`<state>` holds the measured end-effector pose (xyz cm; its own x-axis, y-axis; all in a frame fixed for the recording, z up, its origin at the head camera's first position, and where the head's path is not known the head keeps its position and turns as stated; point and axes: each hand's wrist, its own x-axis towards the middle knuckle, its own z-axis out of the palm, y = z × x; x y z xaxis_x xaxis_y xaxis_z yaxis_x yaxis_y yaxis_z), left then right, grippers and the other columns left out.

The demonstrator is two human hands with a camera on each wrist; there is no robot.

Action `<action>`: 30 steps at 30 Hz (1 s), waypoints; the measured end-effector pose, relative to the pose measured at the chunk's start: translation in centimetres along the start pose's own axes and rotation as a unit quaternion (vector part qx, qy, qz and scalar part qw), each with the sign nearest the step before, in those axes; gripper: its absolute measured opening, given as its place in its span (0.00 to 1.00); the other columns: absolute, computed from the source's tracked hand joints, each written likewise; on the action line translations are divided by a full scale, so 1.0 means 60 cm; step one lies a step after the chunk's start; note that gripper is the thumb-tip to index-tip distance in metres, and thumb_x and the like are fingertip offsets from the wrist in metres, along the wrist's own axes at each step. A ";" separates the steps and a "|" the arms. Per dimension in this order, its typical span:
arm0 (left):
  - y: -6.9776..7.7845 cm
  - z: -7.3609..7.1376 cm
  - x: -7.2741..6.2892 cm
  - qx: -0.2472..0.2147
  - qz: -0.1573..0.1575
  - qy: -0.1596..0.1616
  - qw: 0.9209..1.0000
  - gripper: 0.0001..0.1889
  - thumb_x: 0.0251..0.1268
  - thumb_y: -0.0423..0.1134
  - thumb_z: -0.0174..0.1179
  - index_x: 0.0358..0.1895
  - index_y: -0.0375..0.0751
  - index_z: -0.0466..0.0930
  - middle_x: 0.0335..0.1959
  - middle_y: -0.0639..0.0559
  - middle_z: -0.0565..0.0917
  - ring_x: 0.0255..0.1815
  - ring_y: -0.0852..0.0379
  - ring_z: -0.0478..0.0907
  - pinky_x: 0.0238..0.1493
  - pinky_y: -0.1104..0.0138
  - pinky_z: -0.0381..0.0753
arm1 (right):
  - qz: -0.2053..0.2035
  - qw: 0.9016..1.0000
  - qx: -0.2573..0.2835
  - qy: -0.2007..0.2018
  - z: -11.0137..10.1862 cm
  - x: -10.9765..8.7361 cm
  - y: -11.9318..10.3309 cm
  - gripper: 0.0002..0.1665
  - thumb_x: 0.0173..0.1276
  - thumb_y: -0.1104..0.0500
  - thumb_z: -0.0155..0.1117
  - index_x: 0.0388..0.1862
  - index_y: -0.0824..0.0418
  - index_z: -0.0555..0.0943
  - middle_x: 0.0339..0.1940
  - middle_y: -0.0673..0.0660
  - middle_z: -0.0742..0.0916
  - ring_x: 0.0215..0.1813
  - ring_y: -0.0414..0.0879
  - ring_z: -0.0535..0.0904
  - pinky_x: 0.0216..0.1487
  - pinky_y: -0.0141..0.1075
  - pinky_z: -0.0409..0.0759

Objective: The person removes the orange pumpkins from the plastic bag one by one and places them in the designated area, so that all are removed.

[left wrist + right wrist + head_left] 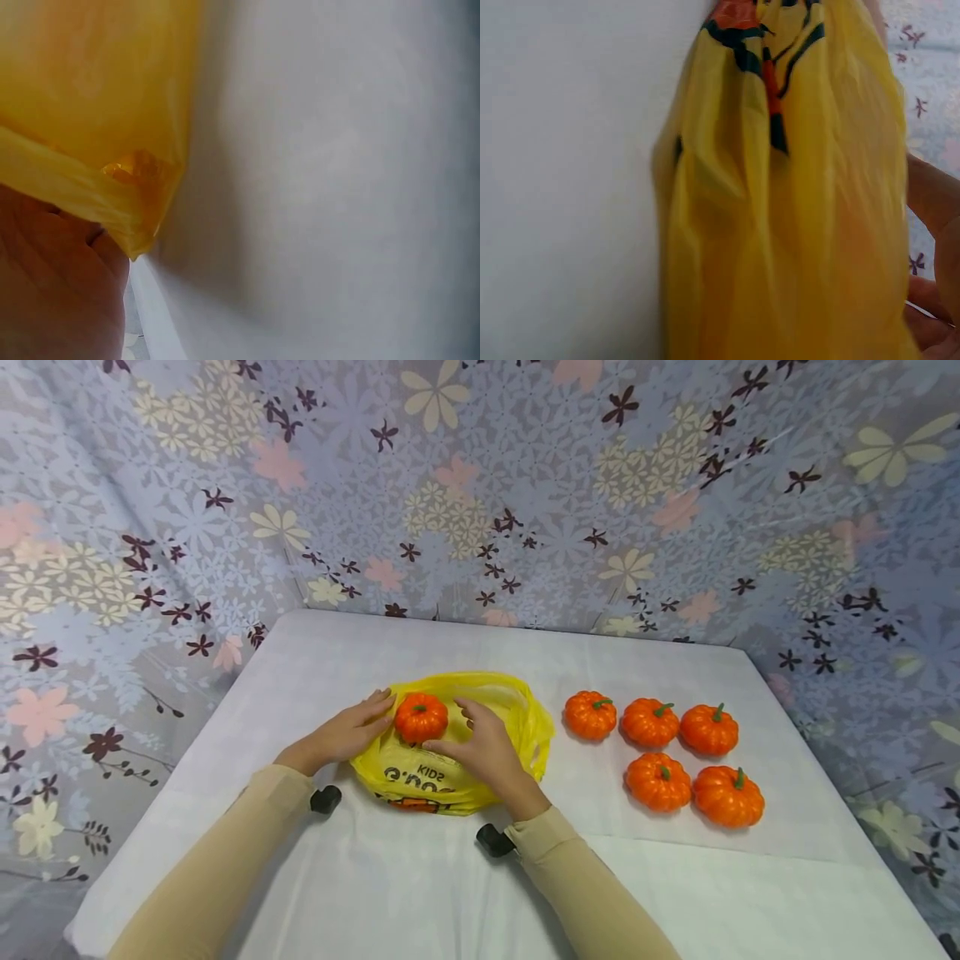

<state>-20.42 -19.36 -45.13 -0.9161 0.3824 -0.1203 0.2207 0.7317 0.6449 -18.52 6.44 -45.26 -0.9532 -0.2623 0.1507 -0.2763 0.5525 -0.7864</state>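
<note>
A yellow plastic bag (pixel 491 680) with printed lettering lies on the table, its mouth spread open. Inside that mouth, toward the left, sits a small orange toy pumpkin (pixel 422 718) with a green stem. My left hand (pixel 347 732) rests along the bag's left side, fingers extended near the pumpkin. Over the bag's right part is my right hand (pixel 489 750), thumb and fingers spread apart, with a gap between them and the pumpkin. In the left wrist view, the bag's yellow film (pixel 82 90) covers the left fingers. The bag's printed, creased side (pixel 802 195) fills much of the right wrist view.
Right of the bag, several more toy pumpkins stand in two rows, including a back-row one (pixel 590 716) nearest the bag and a front-row one (pixel 728 797). A white cloth covers the table (pixel 675 893). Flowered fabric (pixel 525 485) hangs behind and at the sides.
</note>
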 end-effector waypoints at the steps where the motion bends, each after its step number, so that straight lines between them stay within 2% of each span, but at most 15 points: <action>1: 0.000 0.000 0.000 0.000 0.000 0.000 1.000 0.30 0.83 0.51 0.40 0.80 0.42 0.53 0.82 0.43 0.47 0.81 0.41 0.40 0.77 0.44 0.40 | -0.001 1.000 -0.005 0.001 0.004 0.002 -0.002 0.54 0.53 0.44 0.82 0.73 0.66 0.70 0.69 0.62 0.77 0.66 0.59 0.75 0.63 0.49 0.78; 11: 0.001 -0.001 -0.006 -0.001 0.006 0.002 1.000 0.30 0.83 0.49 0.41 0.80 0.41 0.53 0.82 0.44 0.47 0.81 0.42 0.41 0.77 0.45 0.41 | 0.016 0.999 -0.032 -0.010 0.028 0.014 -0.009 0.57 0.53 0.42 0.82 0.74 0.66 0.68 0.73 0.61 0.74 0.73 0.55 0.68 0.72 0.47 0.66; 18: -0.001 -0.005 -0.002 -0.001 0.011 0.002 1.000 0.30 0.83 0.49 0.41 0.80 0.41 0.54 0.82 0.45 0.47 0.81 0.42 0.40 0.77 0.44 0.41 | -0.009 0.999 -0.023 -0.023 0.041 0.028 -0.016 0.50 0.54 0.45 0.82 0.72 0.62 0.72 0.66 0.56 0.79 0.66 0.51 0.75 0.67 0.44 0.74; 25: -0.004 -0.003 -0.003 -0.007 0.019 0.002 1.000 0.30 0.83 0.49 0.42 0.80 0.41 0.54 0.82 0.45 0.48 0.81 0.42 0.41 0.77 0.45 0.41 | 0.017 0.998 -0.049 -0.020 0.053 0.035 -0.019 0.52 0.56 0.44 0.81 0.73 0.65 0.69 0.67 0.59 0.78 0.64 0.53 0.75 0.65 0.45 0.75; 30: -0.005 -0.003 -0.004 -0.004 0.017 0.006 1.000 0.30 0.83 0.49 0.42 0.80 0.41 0.54 0.82 0.45 0.48 0.81 0.42 0.41 0.77 0.45 0.42 | 0.020 0.998 -0.061 -0.020 0.056 0.035 -0.023 0.50 0.58 0.45 0.79 0.72 0.66 0.68 0.66 0.60 0.78 0.63 0.53 0.76 0.66 0.46 0.75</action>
<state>-20.30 -19.76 -45.17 -0.9119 0.4005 -0.0901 0.2491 0.7143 0.6540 -19.71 2.44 -45.88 -0.9586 -0.2688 0.0942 -0.2535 0.6545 -0.7123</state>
